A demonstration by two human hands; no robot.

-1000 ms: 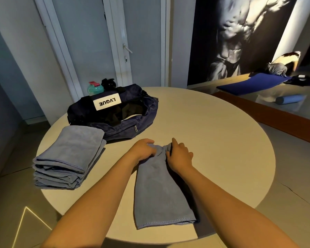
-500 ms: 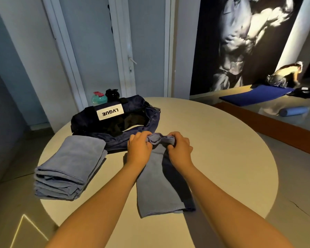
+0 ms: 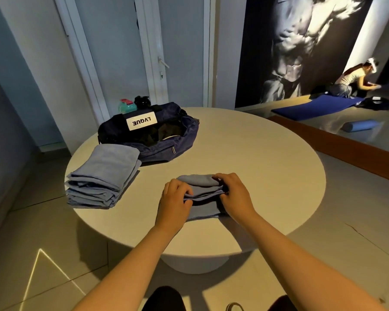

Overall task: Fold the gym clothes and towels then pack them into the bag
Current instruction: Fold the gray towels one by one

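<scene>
A small blue-grey towel [image 3: 200,194] lies near the front of the round table [image 3: 267,167], folded over on itself into a short thick bundle. My left hand [image 3: 174,202] grips its left end and my right hand [image 3: 234,194] grips its right end, both holding the top fold down. A stack of folded blue-grey towels [image 3: 103,176] sits at the table's left edge. Behind it stands the dark navy gym bag [image 3: 166,142], unzipped and open at the top, with a white label on its side.
A teal bottle [image 3: 126,105] and a black object [image 3: 141,101] stand behind the bag. On the floor at the far right a person crouches beside a blue mat [image 3: 312,107] and a rolled blue mat [image 3: 359,126].
Both hands have pulled the towel's far end back toward me, folding the long strip in half into a short bundle. The view has tilted and drawn back from the table.
</scene>
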